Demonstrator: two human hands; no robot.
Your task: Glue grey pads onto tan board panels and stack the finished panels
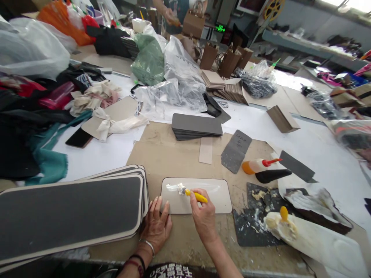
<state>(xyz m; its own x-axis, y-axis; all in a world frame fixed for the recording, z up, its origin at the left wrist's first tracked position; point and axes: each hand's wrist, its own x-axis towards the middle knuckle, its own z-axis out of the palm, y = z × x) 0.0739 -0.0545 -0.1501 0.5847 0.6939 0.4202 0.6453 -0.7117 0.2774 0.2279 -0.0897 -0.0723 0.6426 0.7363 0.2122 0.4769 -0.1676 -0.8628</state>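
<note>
A pale board with rounded corners and a dark edge (214,200) lies flat in front of me. Its upper left bears a smear of white paste (172,187). My right hand (204,210) grips a small yellow-handled brush (197,196), its white-coated bristles touching the board. My left hand (158,222) rests flat, fingers stretched out, at the board's lower left corner. Close beside it is a stack of large dark grey panels with beige borders (72,212). To the right, a cut white plastic bottle (324,239) holds cream paste, with another yellow handle (284,213) standing in it.
Dark grey strips (197,125) are piled beyond the board. A squeeze bottle with a red nozzle (257,165) lies at the right. Plastic bags (182,65) and brown card pieces (226,87) crowd the back. A phone (79,138) lies left. Across the table stands another person (176,15).
</note>
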